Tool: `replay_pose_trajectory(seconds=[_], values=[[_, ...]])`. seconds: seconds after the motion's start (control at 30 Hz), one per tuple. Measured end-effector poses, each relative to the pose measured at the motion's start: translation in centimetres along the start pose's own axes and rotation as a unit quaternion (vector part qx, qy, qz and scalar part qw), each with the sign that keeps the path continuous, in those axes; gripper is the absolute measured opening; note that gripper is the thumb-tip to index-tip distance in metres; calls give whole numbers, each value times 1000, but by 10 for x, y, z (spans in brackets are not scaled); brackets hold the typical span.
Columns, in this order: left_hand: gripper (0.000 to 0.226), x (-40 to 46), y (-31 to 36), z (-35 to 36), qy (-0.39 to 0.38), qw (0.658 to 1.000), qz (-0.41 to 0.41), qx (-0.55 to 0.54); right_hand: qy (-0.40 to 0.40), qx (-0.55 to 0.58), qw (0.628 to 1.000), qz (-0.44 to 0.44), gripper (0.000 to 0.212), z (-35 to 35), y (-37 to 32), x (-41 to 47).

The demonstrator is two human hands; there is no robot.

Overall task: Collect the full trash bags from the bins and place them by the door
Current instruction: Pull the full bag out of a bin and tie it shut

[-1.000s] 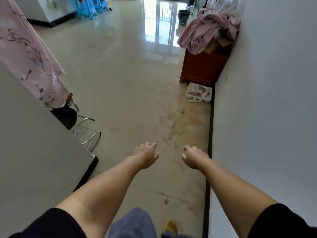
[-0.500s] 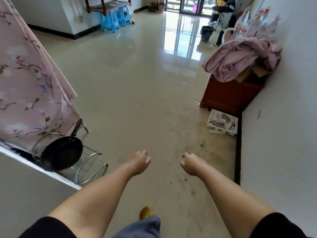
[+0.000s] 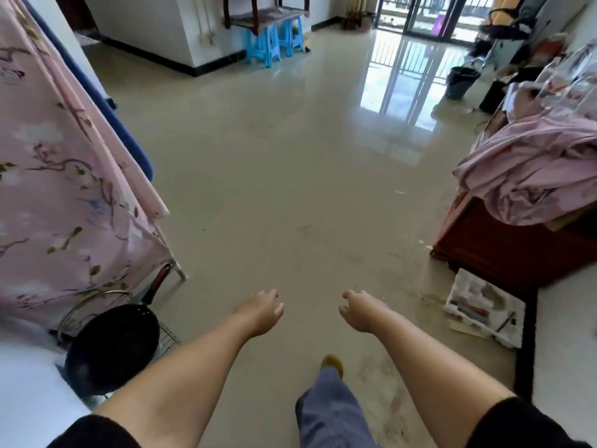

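Both my arms reach forward over the shiny beige floor. My left hand (image 3: 260, 313) hangs with loosely curled fingers and holds nothing. My right hand (image 3: 361, 312) is the same, empty and relaxed, about a hand's width to its right. A dark grey bin (image 3: 460, 82) stands far ahead at the right, near the glass balcony door (image 3: 423, 14). I cannot tell whether a bag is in it. No trash bag is in view near my hands.
A pink flowered cloth (image 3: 58, 189) hangs at the left, with a black pan (image 3: 113, 347) on a wire rack below it. A red-brown cabinet (image 3: 504, 250) heaped with pink fabric stands at the right, a white foam tray (image 3: 484, 305) beside it. Blue stools (image 3: 271, 43) stand far back.
I have walked forward out of the narrow passage. The cabinet, foam tray and pan have come closer, and the far room with the bin and door has come into view. Both hands stayed empty.
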State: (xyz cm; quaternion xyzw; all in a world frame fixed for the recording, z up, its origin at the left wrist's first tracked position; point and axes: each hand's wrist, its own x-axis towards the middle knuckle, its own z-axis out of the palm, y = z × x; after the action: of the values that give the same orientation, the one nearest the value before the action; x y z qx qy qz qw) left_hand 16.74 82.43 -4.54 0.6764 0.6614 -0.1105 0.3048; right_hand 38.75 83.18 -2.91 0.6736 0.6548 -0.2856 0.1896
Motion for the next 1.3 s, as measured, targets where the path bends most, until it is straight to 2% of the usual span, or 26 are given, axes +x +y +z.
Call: replay_pose_trajectory(seconds=[0.23,0.43,0.67,0.9,1.3], values=[[46,126,13,-92,20,996,-69,-53,-33,-104,989,-101,45,-134,-23,136],[48,215,-9,-155,13,989,-117,-89,-38,-121,982,-137,47,-201,-67,247],[51,341,-87,-249,17,984,-143,-108,-37,-153,974,-162,48,-289,-162,387],[47,428,-162,-359,37,979,-165,-114,-38,-158,967,-195,47,-368,-273,487],[46,585,-300,-496,56,947,-263,-174,-59,-250,919,-301,50,-481,-468,698]])
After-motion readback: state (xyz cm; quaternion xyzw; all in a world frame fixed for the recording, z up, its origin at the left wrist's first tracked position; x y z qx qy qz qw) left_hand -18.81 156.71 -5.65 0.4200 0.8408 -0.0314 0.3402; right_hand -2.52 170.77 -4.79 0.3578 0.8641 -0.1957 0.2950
